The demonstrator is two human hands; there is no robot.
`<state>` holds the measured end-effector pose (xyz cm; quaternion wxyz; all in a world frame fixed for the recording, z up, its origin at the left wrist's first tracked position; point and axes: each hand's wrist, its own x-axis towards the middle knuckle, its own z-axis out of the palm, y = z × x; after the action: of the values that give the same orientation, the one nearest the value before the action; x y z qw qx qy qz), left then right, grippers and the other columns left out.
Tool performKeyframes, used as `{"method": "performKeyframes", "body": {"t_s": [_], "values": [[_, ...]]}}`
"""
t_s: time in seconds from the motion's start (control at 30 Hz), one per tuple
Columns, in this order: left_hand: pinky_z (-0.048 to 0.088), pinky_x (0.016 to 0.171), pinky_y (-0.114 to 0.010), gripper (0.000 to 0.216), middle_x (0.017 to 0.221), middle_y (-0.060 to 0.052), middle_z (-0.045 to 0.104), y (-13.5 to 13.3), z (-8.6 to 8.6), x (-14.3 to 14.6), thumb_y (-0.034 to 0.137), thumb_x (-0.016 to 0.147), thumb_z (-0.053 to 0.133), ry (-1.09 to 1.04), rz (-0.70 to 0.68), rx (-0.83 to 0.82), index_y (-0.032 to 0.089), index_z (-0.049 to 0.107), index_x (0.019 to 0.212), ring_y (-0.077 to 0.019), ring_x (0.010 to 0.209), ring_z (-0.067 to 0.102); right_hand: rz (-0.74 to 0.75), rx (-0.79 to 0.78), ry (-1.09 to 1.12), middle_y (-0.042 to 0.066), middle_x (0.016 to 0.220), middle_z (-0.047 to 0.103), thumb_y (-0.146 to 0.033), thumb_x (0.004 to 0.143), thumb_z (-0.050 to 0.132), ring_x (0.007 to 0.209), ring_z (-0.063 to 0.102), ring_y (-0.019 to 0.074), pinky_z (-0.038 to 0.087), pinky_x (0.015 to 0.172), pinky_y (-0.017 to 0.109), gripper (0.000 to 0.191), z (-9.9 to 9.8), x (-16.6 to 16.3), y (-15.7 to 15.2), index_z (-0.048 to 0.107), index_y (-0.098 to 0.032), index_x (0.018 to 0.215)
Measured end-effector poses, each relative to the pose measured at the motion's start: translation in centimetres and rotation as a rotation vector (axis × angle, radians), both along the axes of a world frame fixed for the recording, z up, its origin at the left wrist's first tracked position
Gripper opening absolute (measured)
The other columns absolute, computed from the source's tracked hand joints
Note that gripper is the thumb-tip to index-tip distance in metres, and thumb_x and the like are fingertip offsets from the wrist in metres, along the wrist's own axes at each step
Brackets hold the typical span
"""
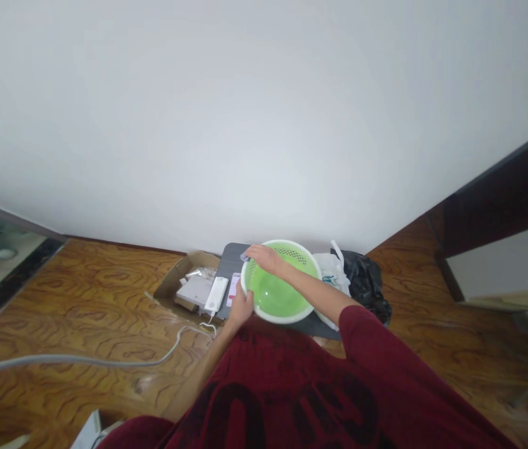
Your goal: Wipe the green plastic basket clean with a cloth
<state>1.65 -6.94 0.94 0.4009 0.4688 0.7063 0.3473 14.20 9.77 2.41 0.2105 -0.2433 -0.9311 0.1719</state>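
Note:
A round green colander with a white rim [279, 293] rests on a dark grey mat [231, 262] by the white wall. My left hand [240, 308] grips the colander's near left rim, fingers closed on it. My right hand [264, 255] reaches across the bowl to its far left rim, fingers curled over a small pale object that I cannot make out. My dark red sleeves and shirt fill the bottom of the view.
An open cardboard box [184, 277] with white items lies left of the mat. A white power strip [216, 294] and its grey cable [81, 360] run over the wooden floor. White [334, 271] and black plastic bags [367, 280] sit to the right. Dark furniture [502, 193] stands far right.

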Motion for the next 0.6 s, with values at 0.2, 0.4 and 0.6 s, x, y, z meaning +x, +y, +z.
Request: {"method": "performKeyframes", "body": {"t_s": [0.2, 0.4, 0.6], "values": [[0.044, 0.107, -0.044, 0.062, 0.135, -0.019, 0.061, -0.1, 0.6, 0.1, 0.025, 0.091, 0.045, 0.070, 0.025, -0.115, 0.012, 0.035, 0.151, -0.0286, 0.122, 0.061, -0.503, -0.060, -0.005, 0.011, 0.117, 0.070, 0.001, 0.088, 0.047, 0.110, 0.059, 0.0213, 0.047, 0.101, 0.036, 0.040, 0.4, 7.2, 2.5, 0.071, -0.014, 0.116], [0.046, 0.104, -0.046, 0.062, 0.133, -0.020, 0.062, -0.6, -0.1, -0.2, 0.029, 0.092, 0.044, 0.111, 0.058, -0.151, 0.013, 0.034, 0.152, -0.0303, 0.121, 0.061, -0.750, -0.007, 0.094, 0.011, 0.114, 0.070, -0.003, 0.092, 0.038, 0.108, 0.059, 0.0221, 0.047, 0.101, 0.038, 0.041, 0.1, 14.5, -3.5, 0.070, -0.013, 0.115], [0.044, 0.108, -0.046, 0.063, 0.139, -0.019, 0.057, -0.6, -1.5, -0.8, 0.028, 0.090, 0.047, 0.082, 0.066, -0.070, 0.014, 0.034, 0.151, -0.0276, 0.127, 0.057, -0.881, -0.026, 0.191, 0.012, 0.111, 0.067, -0.016, 0.098, 0.040, 0.106, 0.060, 0.0242, 0.050, 0.098, 0.041, 0.034, -0.2, 17.7, -14.0, 0.070, -0.016, 0.113]]}}
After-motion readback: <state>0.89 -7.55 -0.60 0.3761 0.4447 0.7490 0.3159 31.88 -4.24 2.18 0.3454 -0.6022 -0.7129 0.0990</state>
